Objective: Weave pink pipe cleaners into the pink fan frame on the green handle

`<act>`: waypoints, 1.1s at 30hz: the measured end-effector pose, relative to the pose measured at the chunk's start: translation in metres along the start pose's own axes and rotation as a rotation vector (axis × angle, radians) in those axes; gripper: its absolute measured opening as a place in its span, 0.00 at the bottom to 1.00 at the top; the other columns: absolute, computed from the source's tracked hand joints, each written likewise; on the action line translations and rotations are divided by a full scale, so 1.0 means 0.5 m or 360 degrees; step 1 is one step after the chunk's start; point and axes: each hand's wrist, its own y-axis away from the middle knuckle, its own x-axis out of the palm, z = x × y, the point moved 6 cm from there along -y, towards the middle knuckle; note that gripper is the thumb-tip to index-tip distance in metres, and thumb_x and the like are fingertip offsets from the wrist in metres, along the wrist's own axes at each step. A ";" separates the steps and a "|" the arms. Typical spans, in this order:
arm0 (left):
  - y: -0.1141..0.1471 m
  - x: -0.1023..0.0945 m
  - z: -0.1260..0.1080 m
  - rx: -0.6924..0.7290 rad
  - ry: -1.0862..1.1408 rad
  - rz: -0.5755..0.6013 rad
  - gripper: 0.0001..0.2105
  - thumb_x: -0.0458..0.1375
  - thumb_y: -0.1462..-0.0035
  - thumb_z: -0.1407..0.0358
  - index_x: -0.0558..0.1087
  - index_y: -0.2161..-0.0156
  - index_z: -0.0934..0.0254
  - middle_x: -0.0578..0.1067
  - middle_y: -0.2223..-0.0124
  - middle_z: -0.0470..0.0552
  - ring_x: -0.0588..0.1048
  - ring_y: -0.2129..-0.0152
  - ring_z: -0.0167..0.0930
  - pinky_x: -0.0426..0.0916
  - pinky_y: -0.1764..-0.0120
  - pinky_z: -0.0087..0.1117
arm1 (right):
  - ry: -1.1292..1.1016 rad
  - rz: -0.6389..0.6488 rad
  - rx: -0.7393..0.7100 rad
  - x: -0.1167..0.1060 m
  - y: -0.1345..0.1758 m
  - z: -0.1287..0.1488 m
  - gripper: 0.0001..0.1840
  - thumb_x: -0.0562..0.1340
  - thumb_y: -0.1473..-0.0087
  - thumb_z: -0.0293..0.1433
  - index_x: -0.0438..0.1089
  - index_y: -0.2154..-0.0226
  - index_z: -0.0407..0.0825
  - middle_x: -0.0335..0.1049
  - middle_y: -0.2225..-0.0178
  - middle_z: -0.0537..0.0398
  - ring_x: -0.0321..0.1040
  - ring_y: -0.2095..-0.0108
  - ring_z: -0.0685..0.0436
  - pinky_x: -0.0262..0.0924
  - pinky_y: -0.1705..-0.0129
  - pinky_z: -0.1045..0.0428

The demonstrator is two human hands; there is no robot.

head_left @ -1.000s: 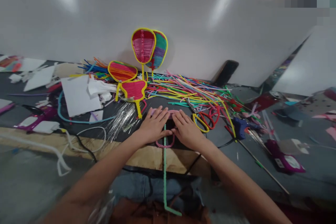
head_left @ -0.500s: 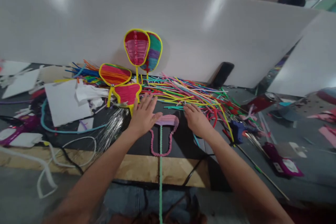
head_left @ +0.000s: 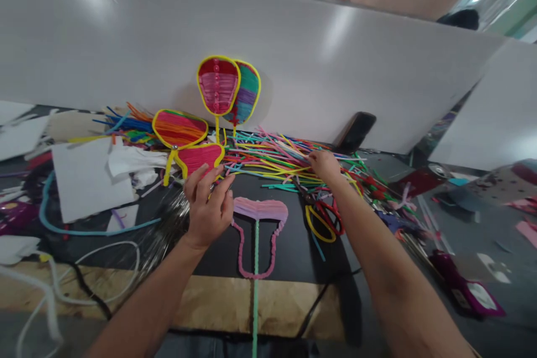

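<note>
A half-filled fan frame point(head_left: 274, 246) of twisted pink pipe cleaners lies on the black tabletop, with a mint-green stem point(head_left: 257, 260) running down past the front edge. Pink and lilac pipe cleaners fill its upper band point(head_left: 262, 209). My left hand point(head_left: 210, 201) hovers at the frame's upper left, fingers apart and holding nothing. Farther out, my right hand point(head_left: 326, 166) reaches into the heap of coloured pipe cleaners point(head_left: 272, 151). Its fingers are pinched on a pipe cleaner there, whose colour I cannot make out. Scissors point(head_left: 321, 222) with yellow and red handles lie below that wrist.
Two finished fans point(head_left: 218, 86) lean against the white partition point(head_left: 146, 28). More yellow-edged shapes point(head_left: 180, 128) and silver tinsel point(head_left: 165, 229) lie at left, beside white sheets point(head_left: 90, 182). A dark phone point(head_left: 356, 130) leans at the back; a purple glue gun point(head_left: 470, 285) lies right.
My right hand has moved from beside the frame up into the pipe cleaner heap and closed. My left hand has shifted left, off the frame. The scissors now show fully.
</note>
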 end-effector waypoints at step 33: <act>0.005 0.000 -0.008 -0.0015 -0.0084 -0.0008 0.15 0.56 0.50 0.72 0.73 0.56 0.57 0.69 0.50 0.53 0.61 0.47 0.40 0.56 0.47 0.46 | -0.0047 -0.0168 0.0222 -0.024 -0.034 -0.119 0.12 0.54 0.46 0.27 0.74 0.70 0.42 0.70 0.71 0.41 0.64 0.68 0.45 0.54 0.65 0.48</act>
